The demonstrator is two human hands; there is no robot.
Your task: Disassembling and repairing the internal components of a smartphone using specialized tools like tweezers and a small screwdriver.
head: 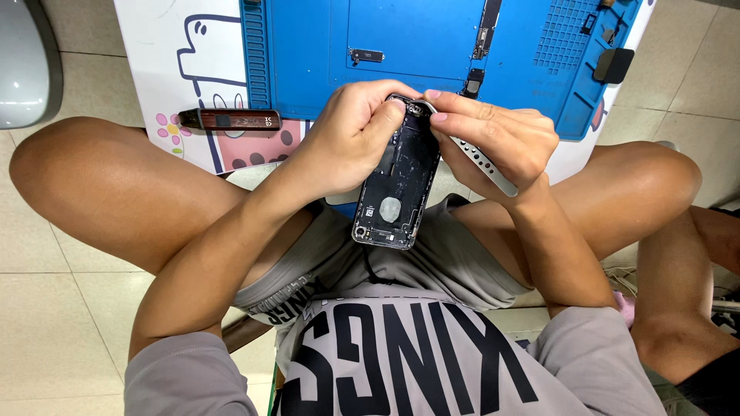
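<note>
fingers (389, 115) of both hands pinched around opened phone shell's (397, 192) top edge

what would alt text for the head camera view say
Seen from above, a seated person's left hand and right hand grip the top end of an opened phone housing held over their lap. A blue repair mat with small phone parts lies ahead, a dark brown tool beside it.

A low white bench (154, 46) with cartoon drawings stands on the tiled floor (46, 308). A blue work mat (308, 69) covers its middle. At nine o'clock of the mat lies a dark brown tool (230, 119); small phone parts (367, 55) rest on the mat, with a black block (614, 65) at three o'clock.
</note>
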